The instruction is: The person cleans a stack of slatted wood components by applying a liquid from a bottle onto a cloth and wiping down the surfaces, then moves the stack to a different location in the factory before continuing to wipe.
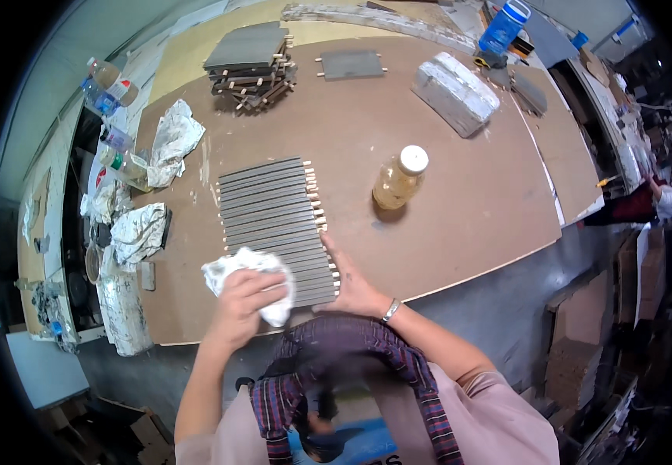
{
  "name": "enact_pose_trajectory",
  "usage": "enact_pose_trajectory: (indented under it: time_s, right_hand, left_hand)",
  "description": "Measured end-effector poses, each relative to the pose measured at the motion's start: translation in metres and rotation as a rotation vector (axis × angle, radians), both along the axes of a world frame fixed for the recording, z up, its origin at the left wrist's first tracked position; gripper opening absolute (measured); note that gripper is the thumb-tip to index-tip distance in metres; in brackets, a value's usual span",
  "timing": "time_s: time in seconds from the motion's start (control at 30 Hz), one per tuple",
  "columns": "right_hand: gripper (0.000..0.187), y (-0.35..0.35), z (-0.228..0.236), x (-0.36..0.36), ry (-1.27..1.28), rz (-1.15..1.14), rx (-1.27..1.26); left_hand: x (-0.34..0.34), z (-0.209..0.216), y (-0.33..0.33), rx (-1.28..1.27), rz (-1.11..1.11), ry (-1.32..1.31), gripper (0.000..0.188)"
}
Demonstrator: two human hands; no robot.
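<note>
A row of narrow grey strips [266, 198], laid side by side, covers the near middle of the table. Pale wooden pegs [317, 203] stick out at their right ends. My left hand [244, 302] is closed on a crumpled white rag [278, 302], pressed against the near left part of the strips. At the near right corner, my right hand [355, 288] rests along the peg ends, thumb and fingers spread, holding nothing. A jar of yellowish liquid with a white lid [399, 180] stands to the right of the strips.
Grey pegged panels [249, 48] are stacked at the back left, with a single panel [351, 65] beside them. A white-smeared block [456, 93] lies back right, near a blue bottle [504, 27]. Rags [175, 143] and bottles [123, 164] line the left edge. Another person [665, 200] is far right.
</note>
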State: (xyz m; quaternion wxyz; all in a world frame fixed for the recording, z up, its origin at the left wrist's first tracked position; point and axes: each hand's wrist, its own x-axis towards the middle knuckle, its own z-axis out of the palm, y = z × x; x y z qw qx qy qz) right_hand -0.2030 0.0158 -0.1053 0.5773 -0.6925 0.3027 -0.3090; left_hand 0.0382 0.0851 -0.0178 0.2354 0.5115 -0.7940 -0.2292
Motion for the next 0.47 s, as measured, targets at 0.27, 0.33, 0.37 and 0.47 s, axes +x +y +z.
enact_pose_trajectory:
  time_s: [0.27, 0.33, 0.37, 0.47]
  right_hand:
    - [0.11, 0.003, -0.007, 0.01, 0.036, 0.173, 0.12]
    - [0.105, 0.009, 0.017, 0.014, -0.095, 0.042, 0.253]
    - [0.104, 0.008, 0.02, 0.016, -0.087, 0.025, 0.118]
    - [0.114, 0.014, 0.043, 0.03, -0.059, 0.089, 0.117]
  left_hand:
    - [-0.057, -0.015, -0.022, -0.212, -0.14, 0.095, 0.04]
    - [-0.02, -0.013, 0.001, -0.169, -0.011, 0.148, 0.031]
    - [0.003, -0.009, 0.018, -0.138, 0.048, 0.134, 0.029]
    - [0.024, -0.004, 0.04, -0.148, 0.248, 0.194, 0.025]
